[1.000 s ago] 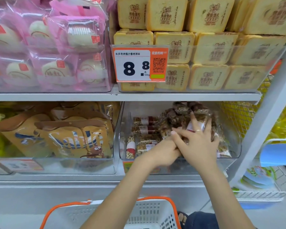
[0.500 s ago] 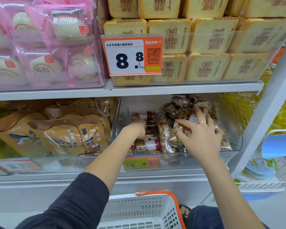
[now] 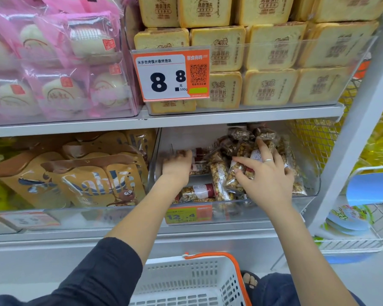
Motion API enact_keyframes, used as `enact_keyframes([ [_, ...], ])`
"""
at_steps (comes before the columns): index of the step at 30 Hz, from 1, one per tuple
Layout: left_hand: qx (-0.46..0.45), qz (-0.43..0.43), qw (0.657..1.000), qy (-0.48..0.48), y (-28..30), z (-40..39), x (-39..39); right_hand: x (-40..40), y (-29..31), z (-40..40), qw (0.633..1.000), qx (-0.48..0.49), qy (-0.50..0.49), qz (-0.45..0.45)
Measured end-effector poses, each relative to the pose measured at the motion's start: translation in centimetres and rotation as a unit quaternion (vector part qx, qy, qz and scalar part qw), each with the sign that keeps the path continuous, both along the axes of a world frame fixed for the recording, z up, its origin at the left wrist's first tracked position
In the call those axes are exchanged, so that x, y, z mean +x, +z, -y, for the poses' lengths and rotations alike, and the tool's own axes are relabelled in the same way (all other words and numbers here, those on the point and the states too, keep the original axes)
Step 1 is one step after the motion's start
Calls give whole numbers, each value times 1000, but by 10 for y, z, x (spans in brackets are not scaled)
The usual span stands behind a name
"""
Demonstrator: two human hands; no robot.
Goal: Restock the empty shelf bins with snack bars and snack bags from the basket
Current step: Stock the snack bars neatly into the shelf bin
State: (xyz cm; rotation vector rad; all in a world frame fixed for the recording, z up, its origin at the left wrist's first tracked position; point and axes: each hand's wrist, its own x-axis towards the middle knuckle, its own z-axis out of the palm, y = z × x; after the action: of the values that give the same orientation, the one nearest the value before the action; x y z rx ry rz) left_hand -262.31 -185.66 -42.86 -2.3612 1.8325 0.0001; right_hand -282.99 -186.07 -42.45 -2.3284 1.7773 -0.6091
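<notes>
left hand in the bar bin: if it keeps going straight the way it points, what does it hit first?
Probably the snack bars stacked at its fingertips; the left hand already seems to touch them. Behind those is the clear bin's back wall, though depth is unclear.

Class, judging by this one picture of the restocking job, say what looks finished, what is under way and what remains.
Done: the clear bin on the lower shelf already holds many snack bars. Under way: both hands are inside it, the left hand reaching among bars at the back, the right hand spread over a loose pile, apparently tidying. Left: the visible part of the basket shows no stock; its floor is out of view.
</notes>
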Motion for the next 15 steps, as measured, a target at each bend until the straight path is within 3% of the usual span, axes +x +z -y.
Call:
enact_keyframes([
  [4, 64, -137, 988, -23, 10, -6, 9, -2, 0, 0, 1000, 1, 8, 4],
  [6, 57, -145, 987, -25, 14, -9, 8, -3, 0, -1, 1000, 0, 8, 6],
  [10, -53, -193, 980, -8, 25, -18, 4, -4, 0, 0, 1000, -3, 11, 2],
  [15, -169, -172, 970, -39, 39, -32, 4, -3, 0, 1, 1000, -2, 9, 4],
])
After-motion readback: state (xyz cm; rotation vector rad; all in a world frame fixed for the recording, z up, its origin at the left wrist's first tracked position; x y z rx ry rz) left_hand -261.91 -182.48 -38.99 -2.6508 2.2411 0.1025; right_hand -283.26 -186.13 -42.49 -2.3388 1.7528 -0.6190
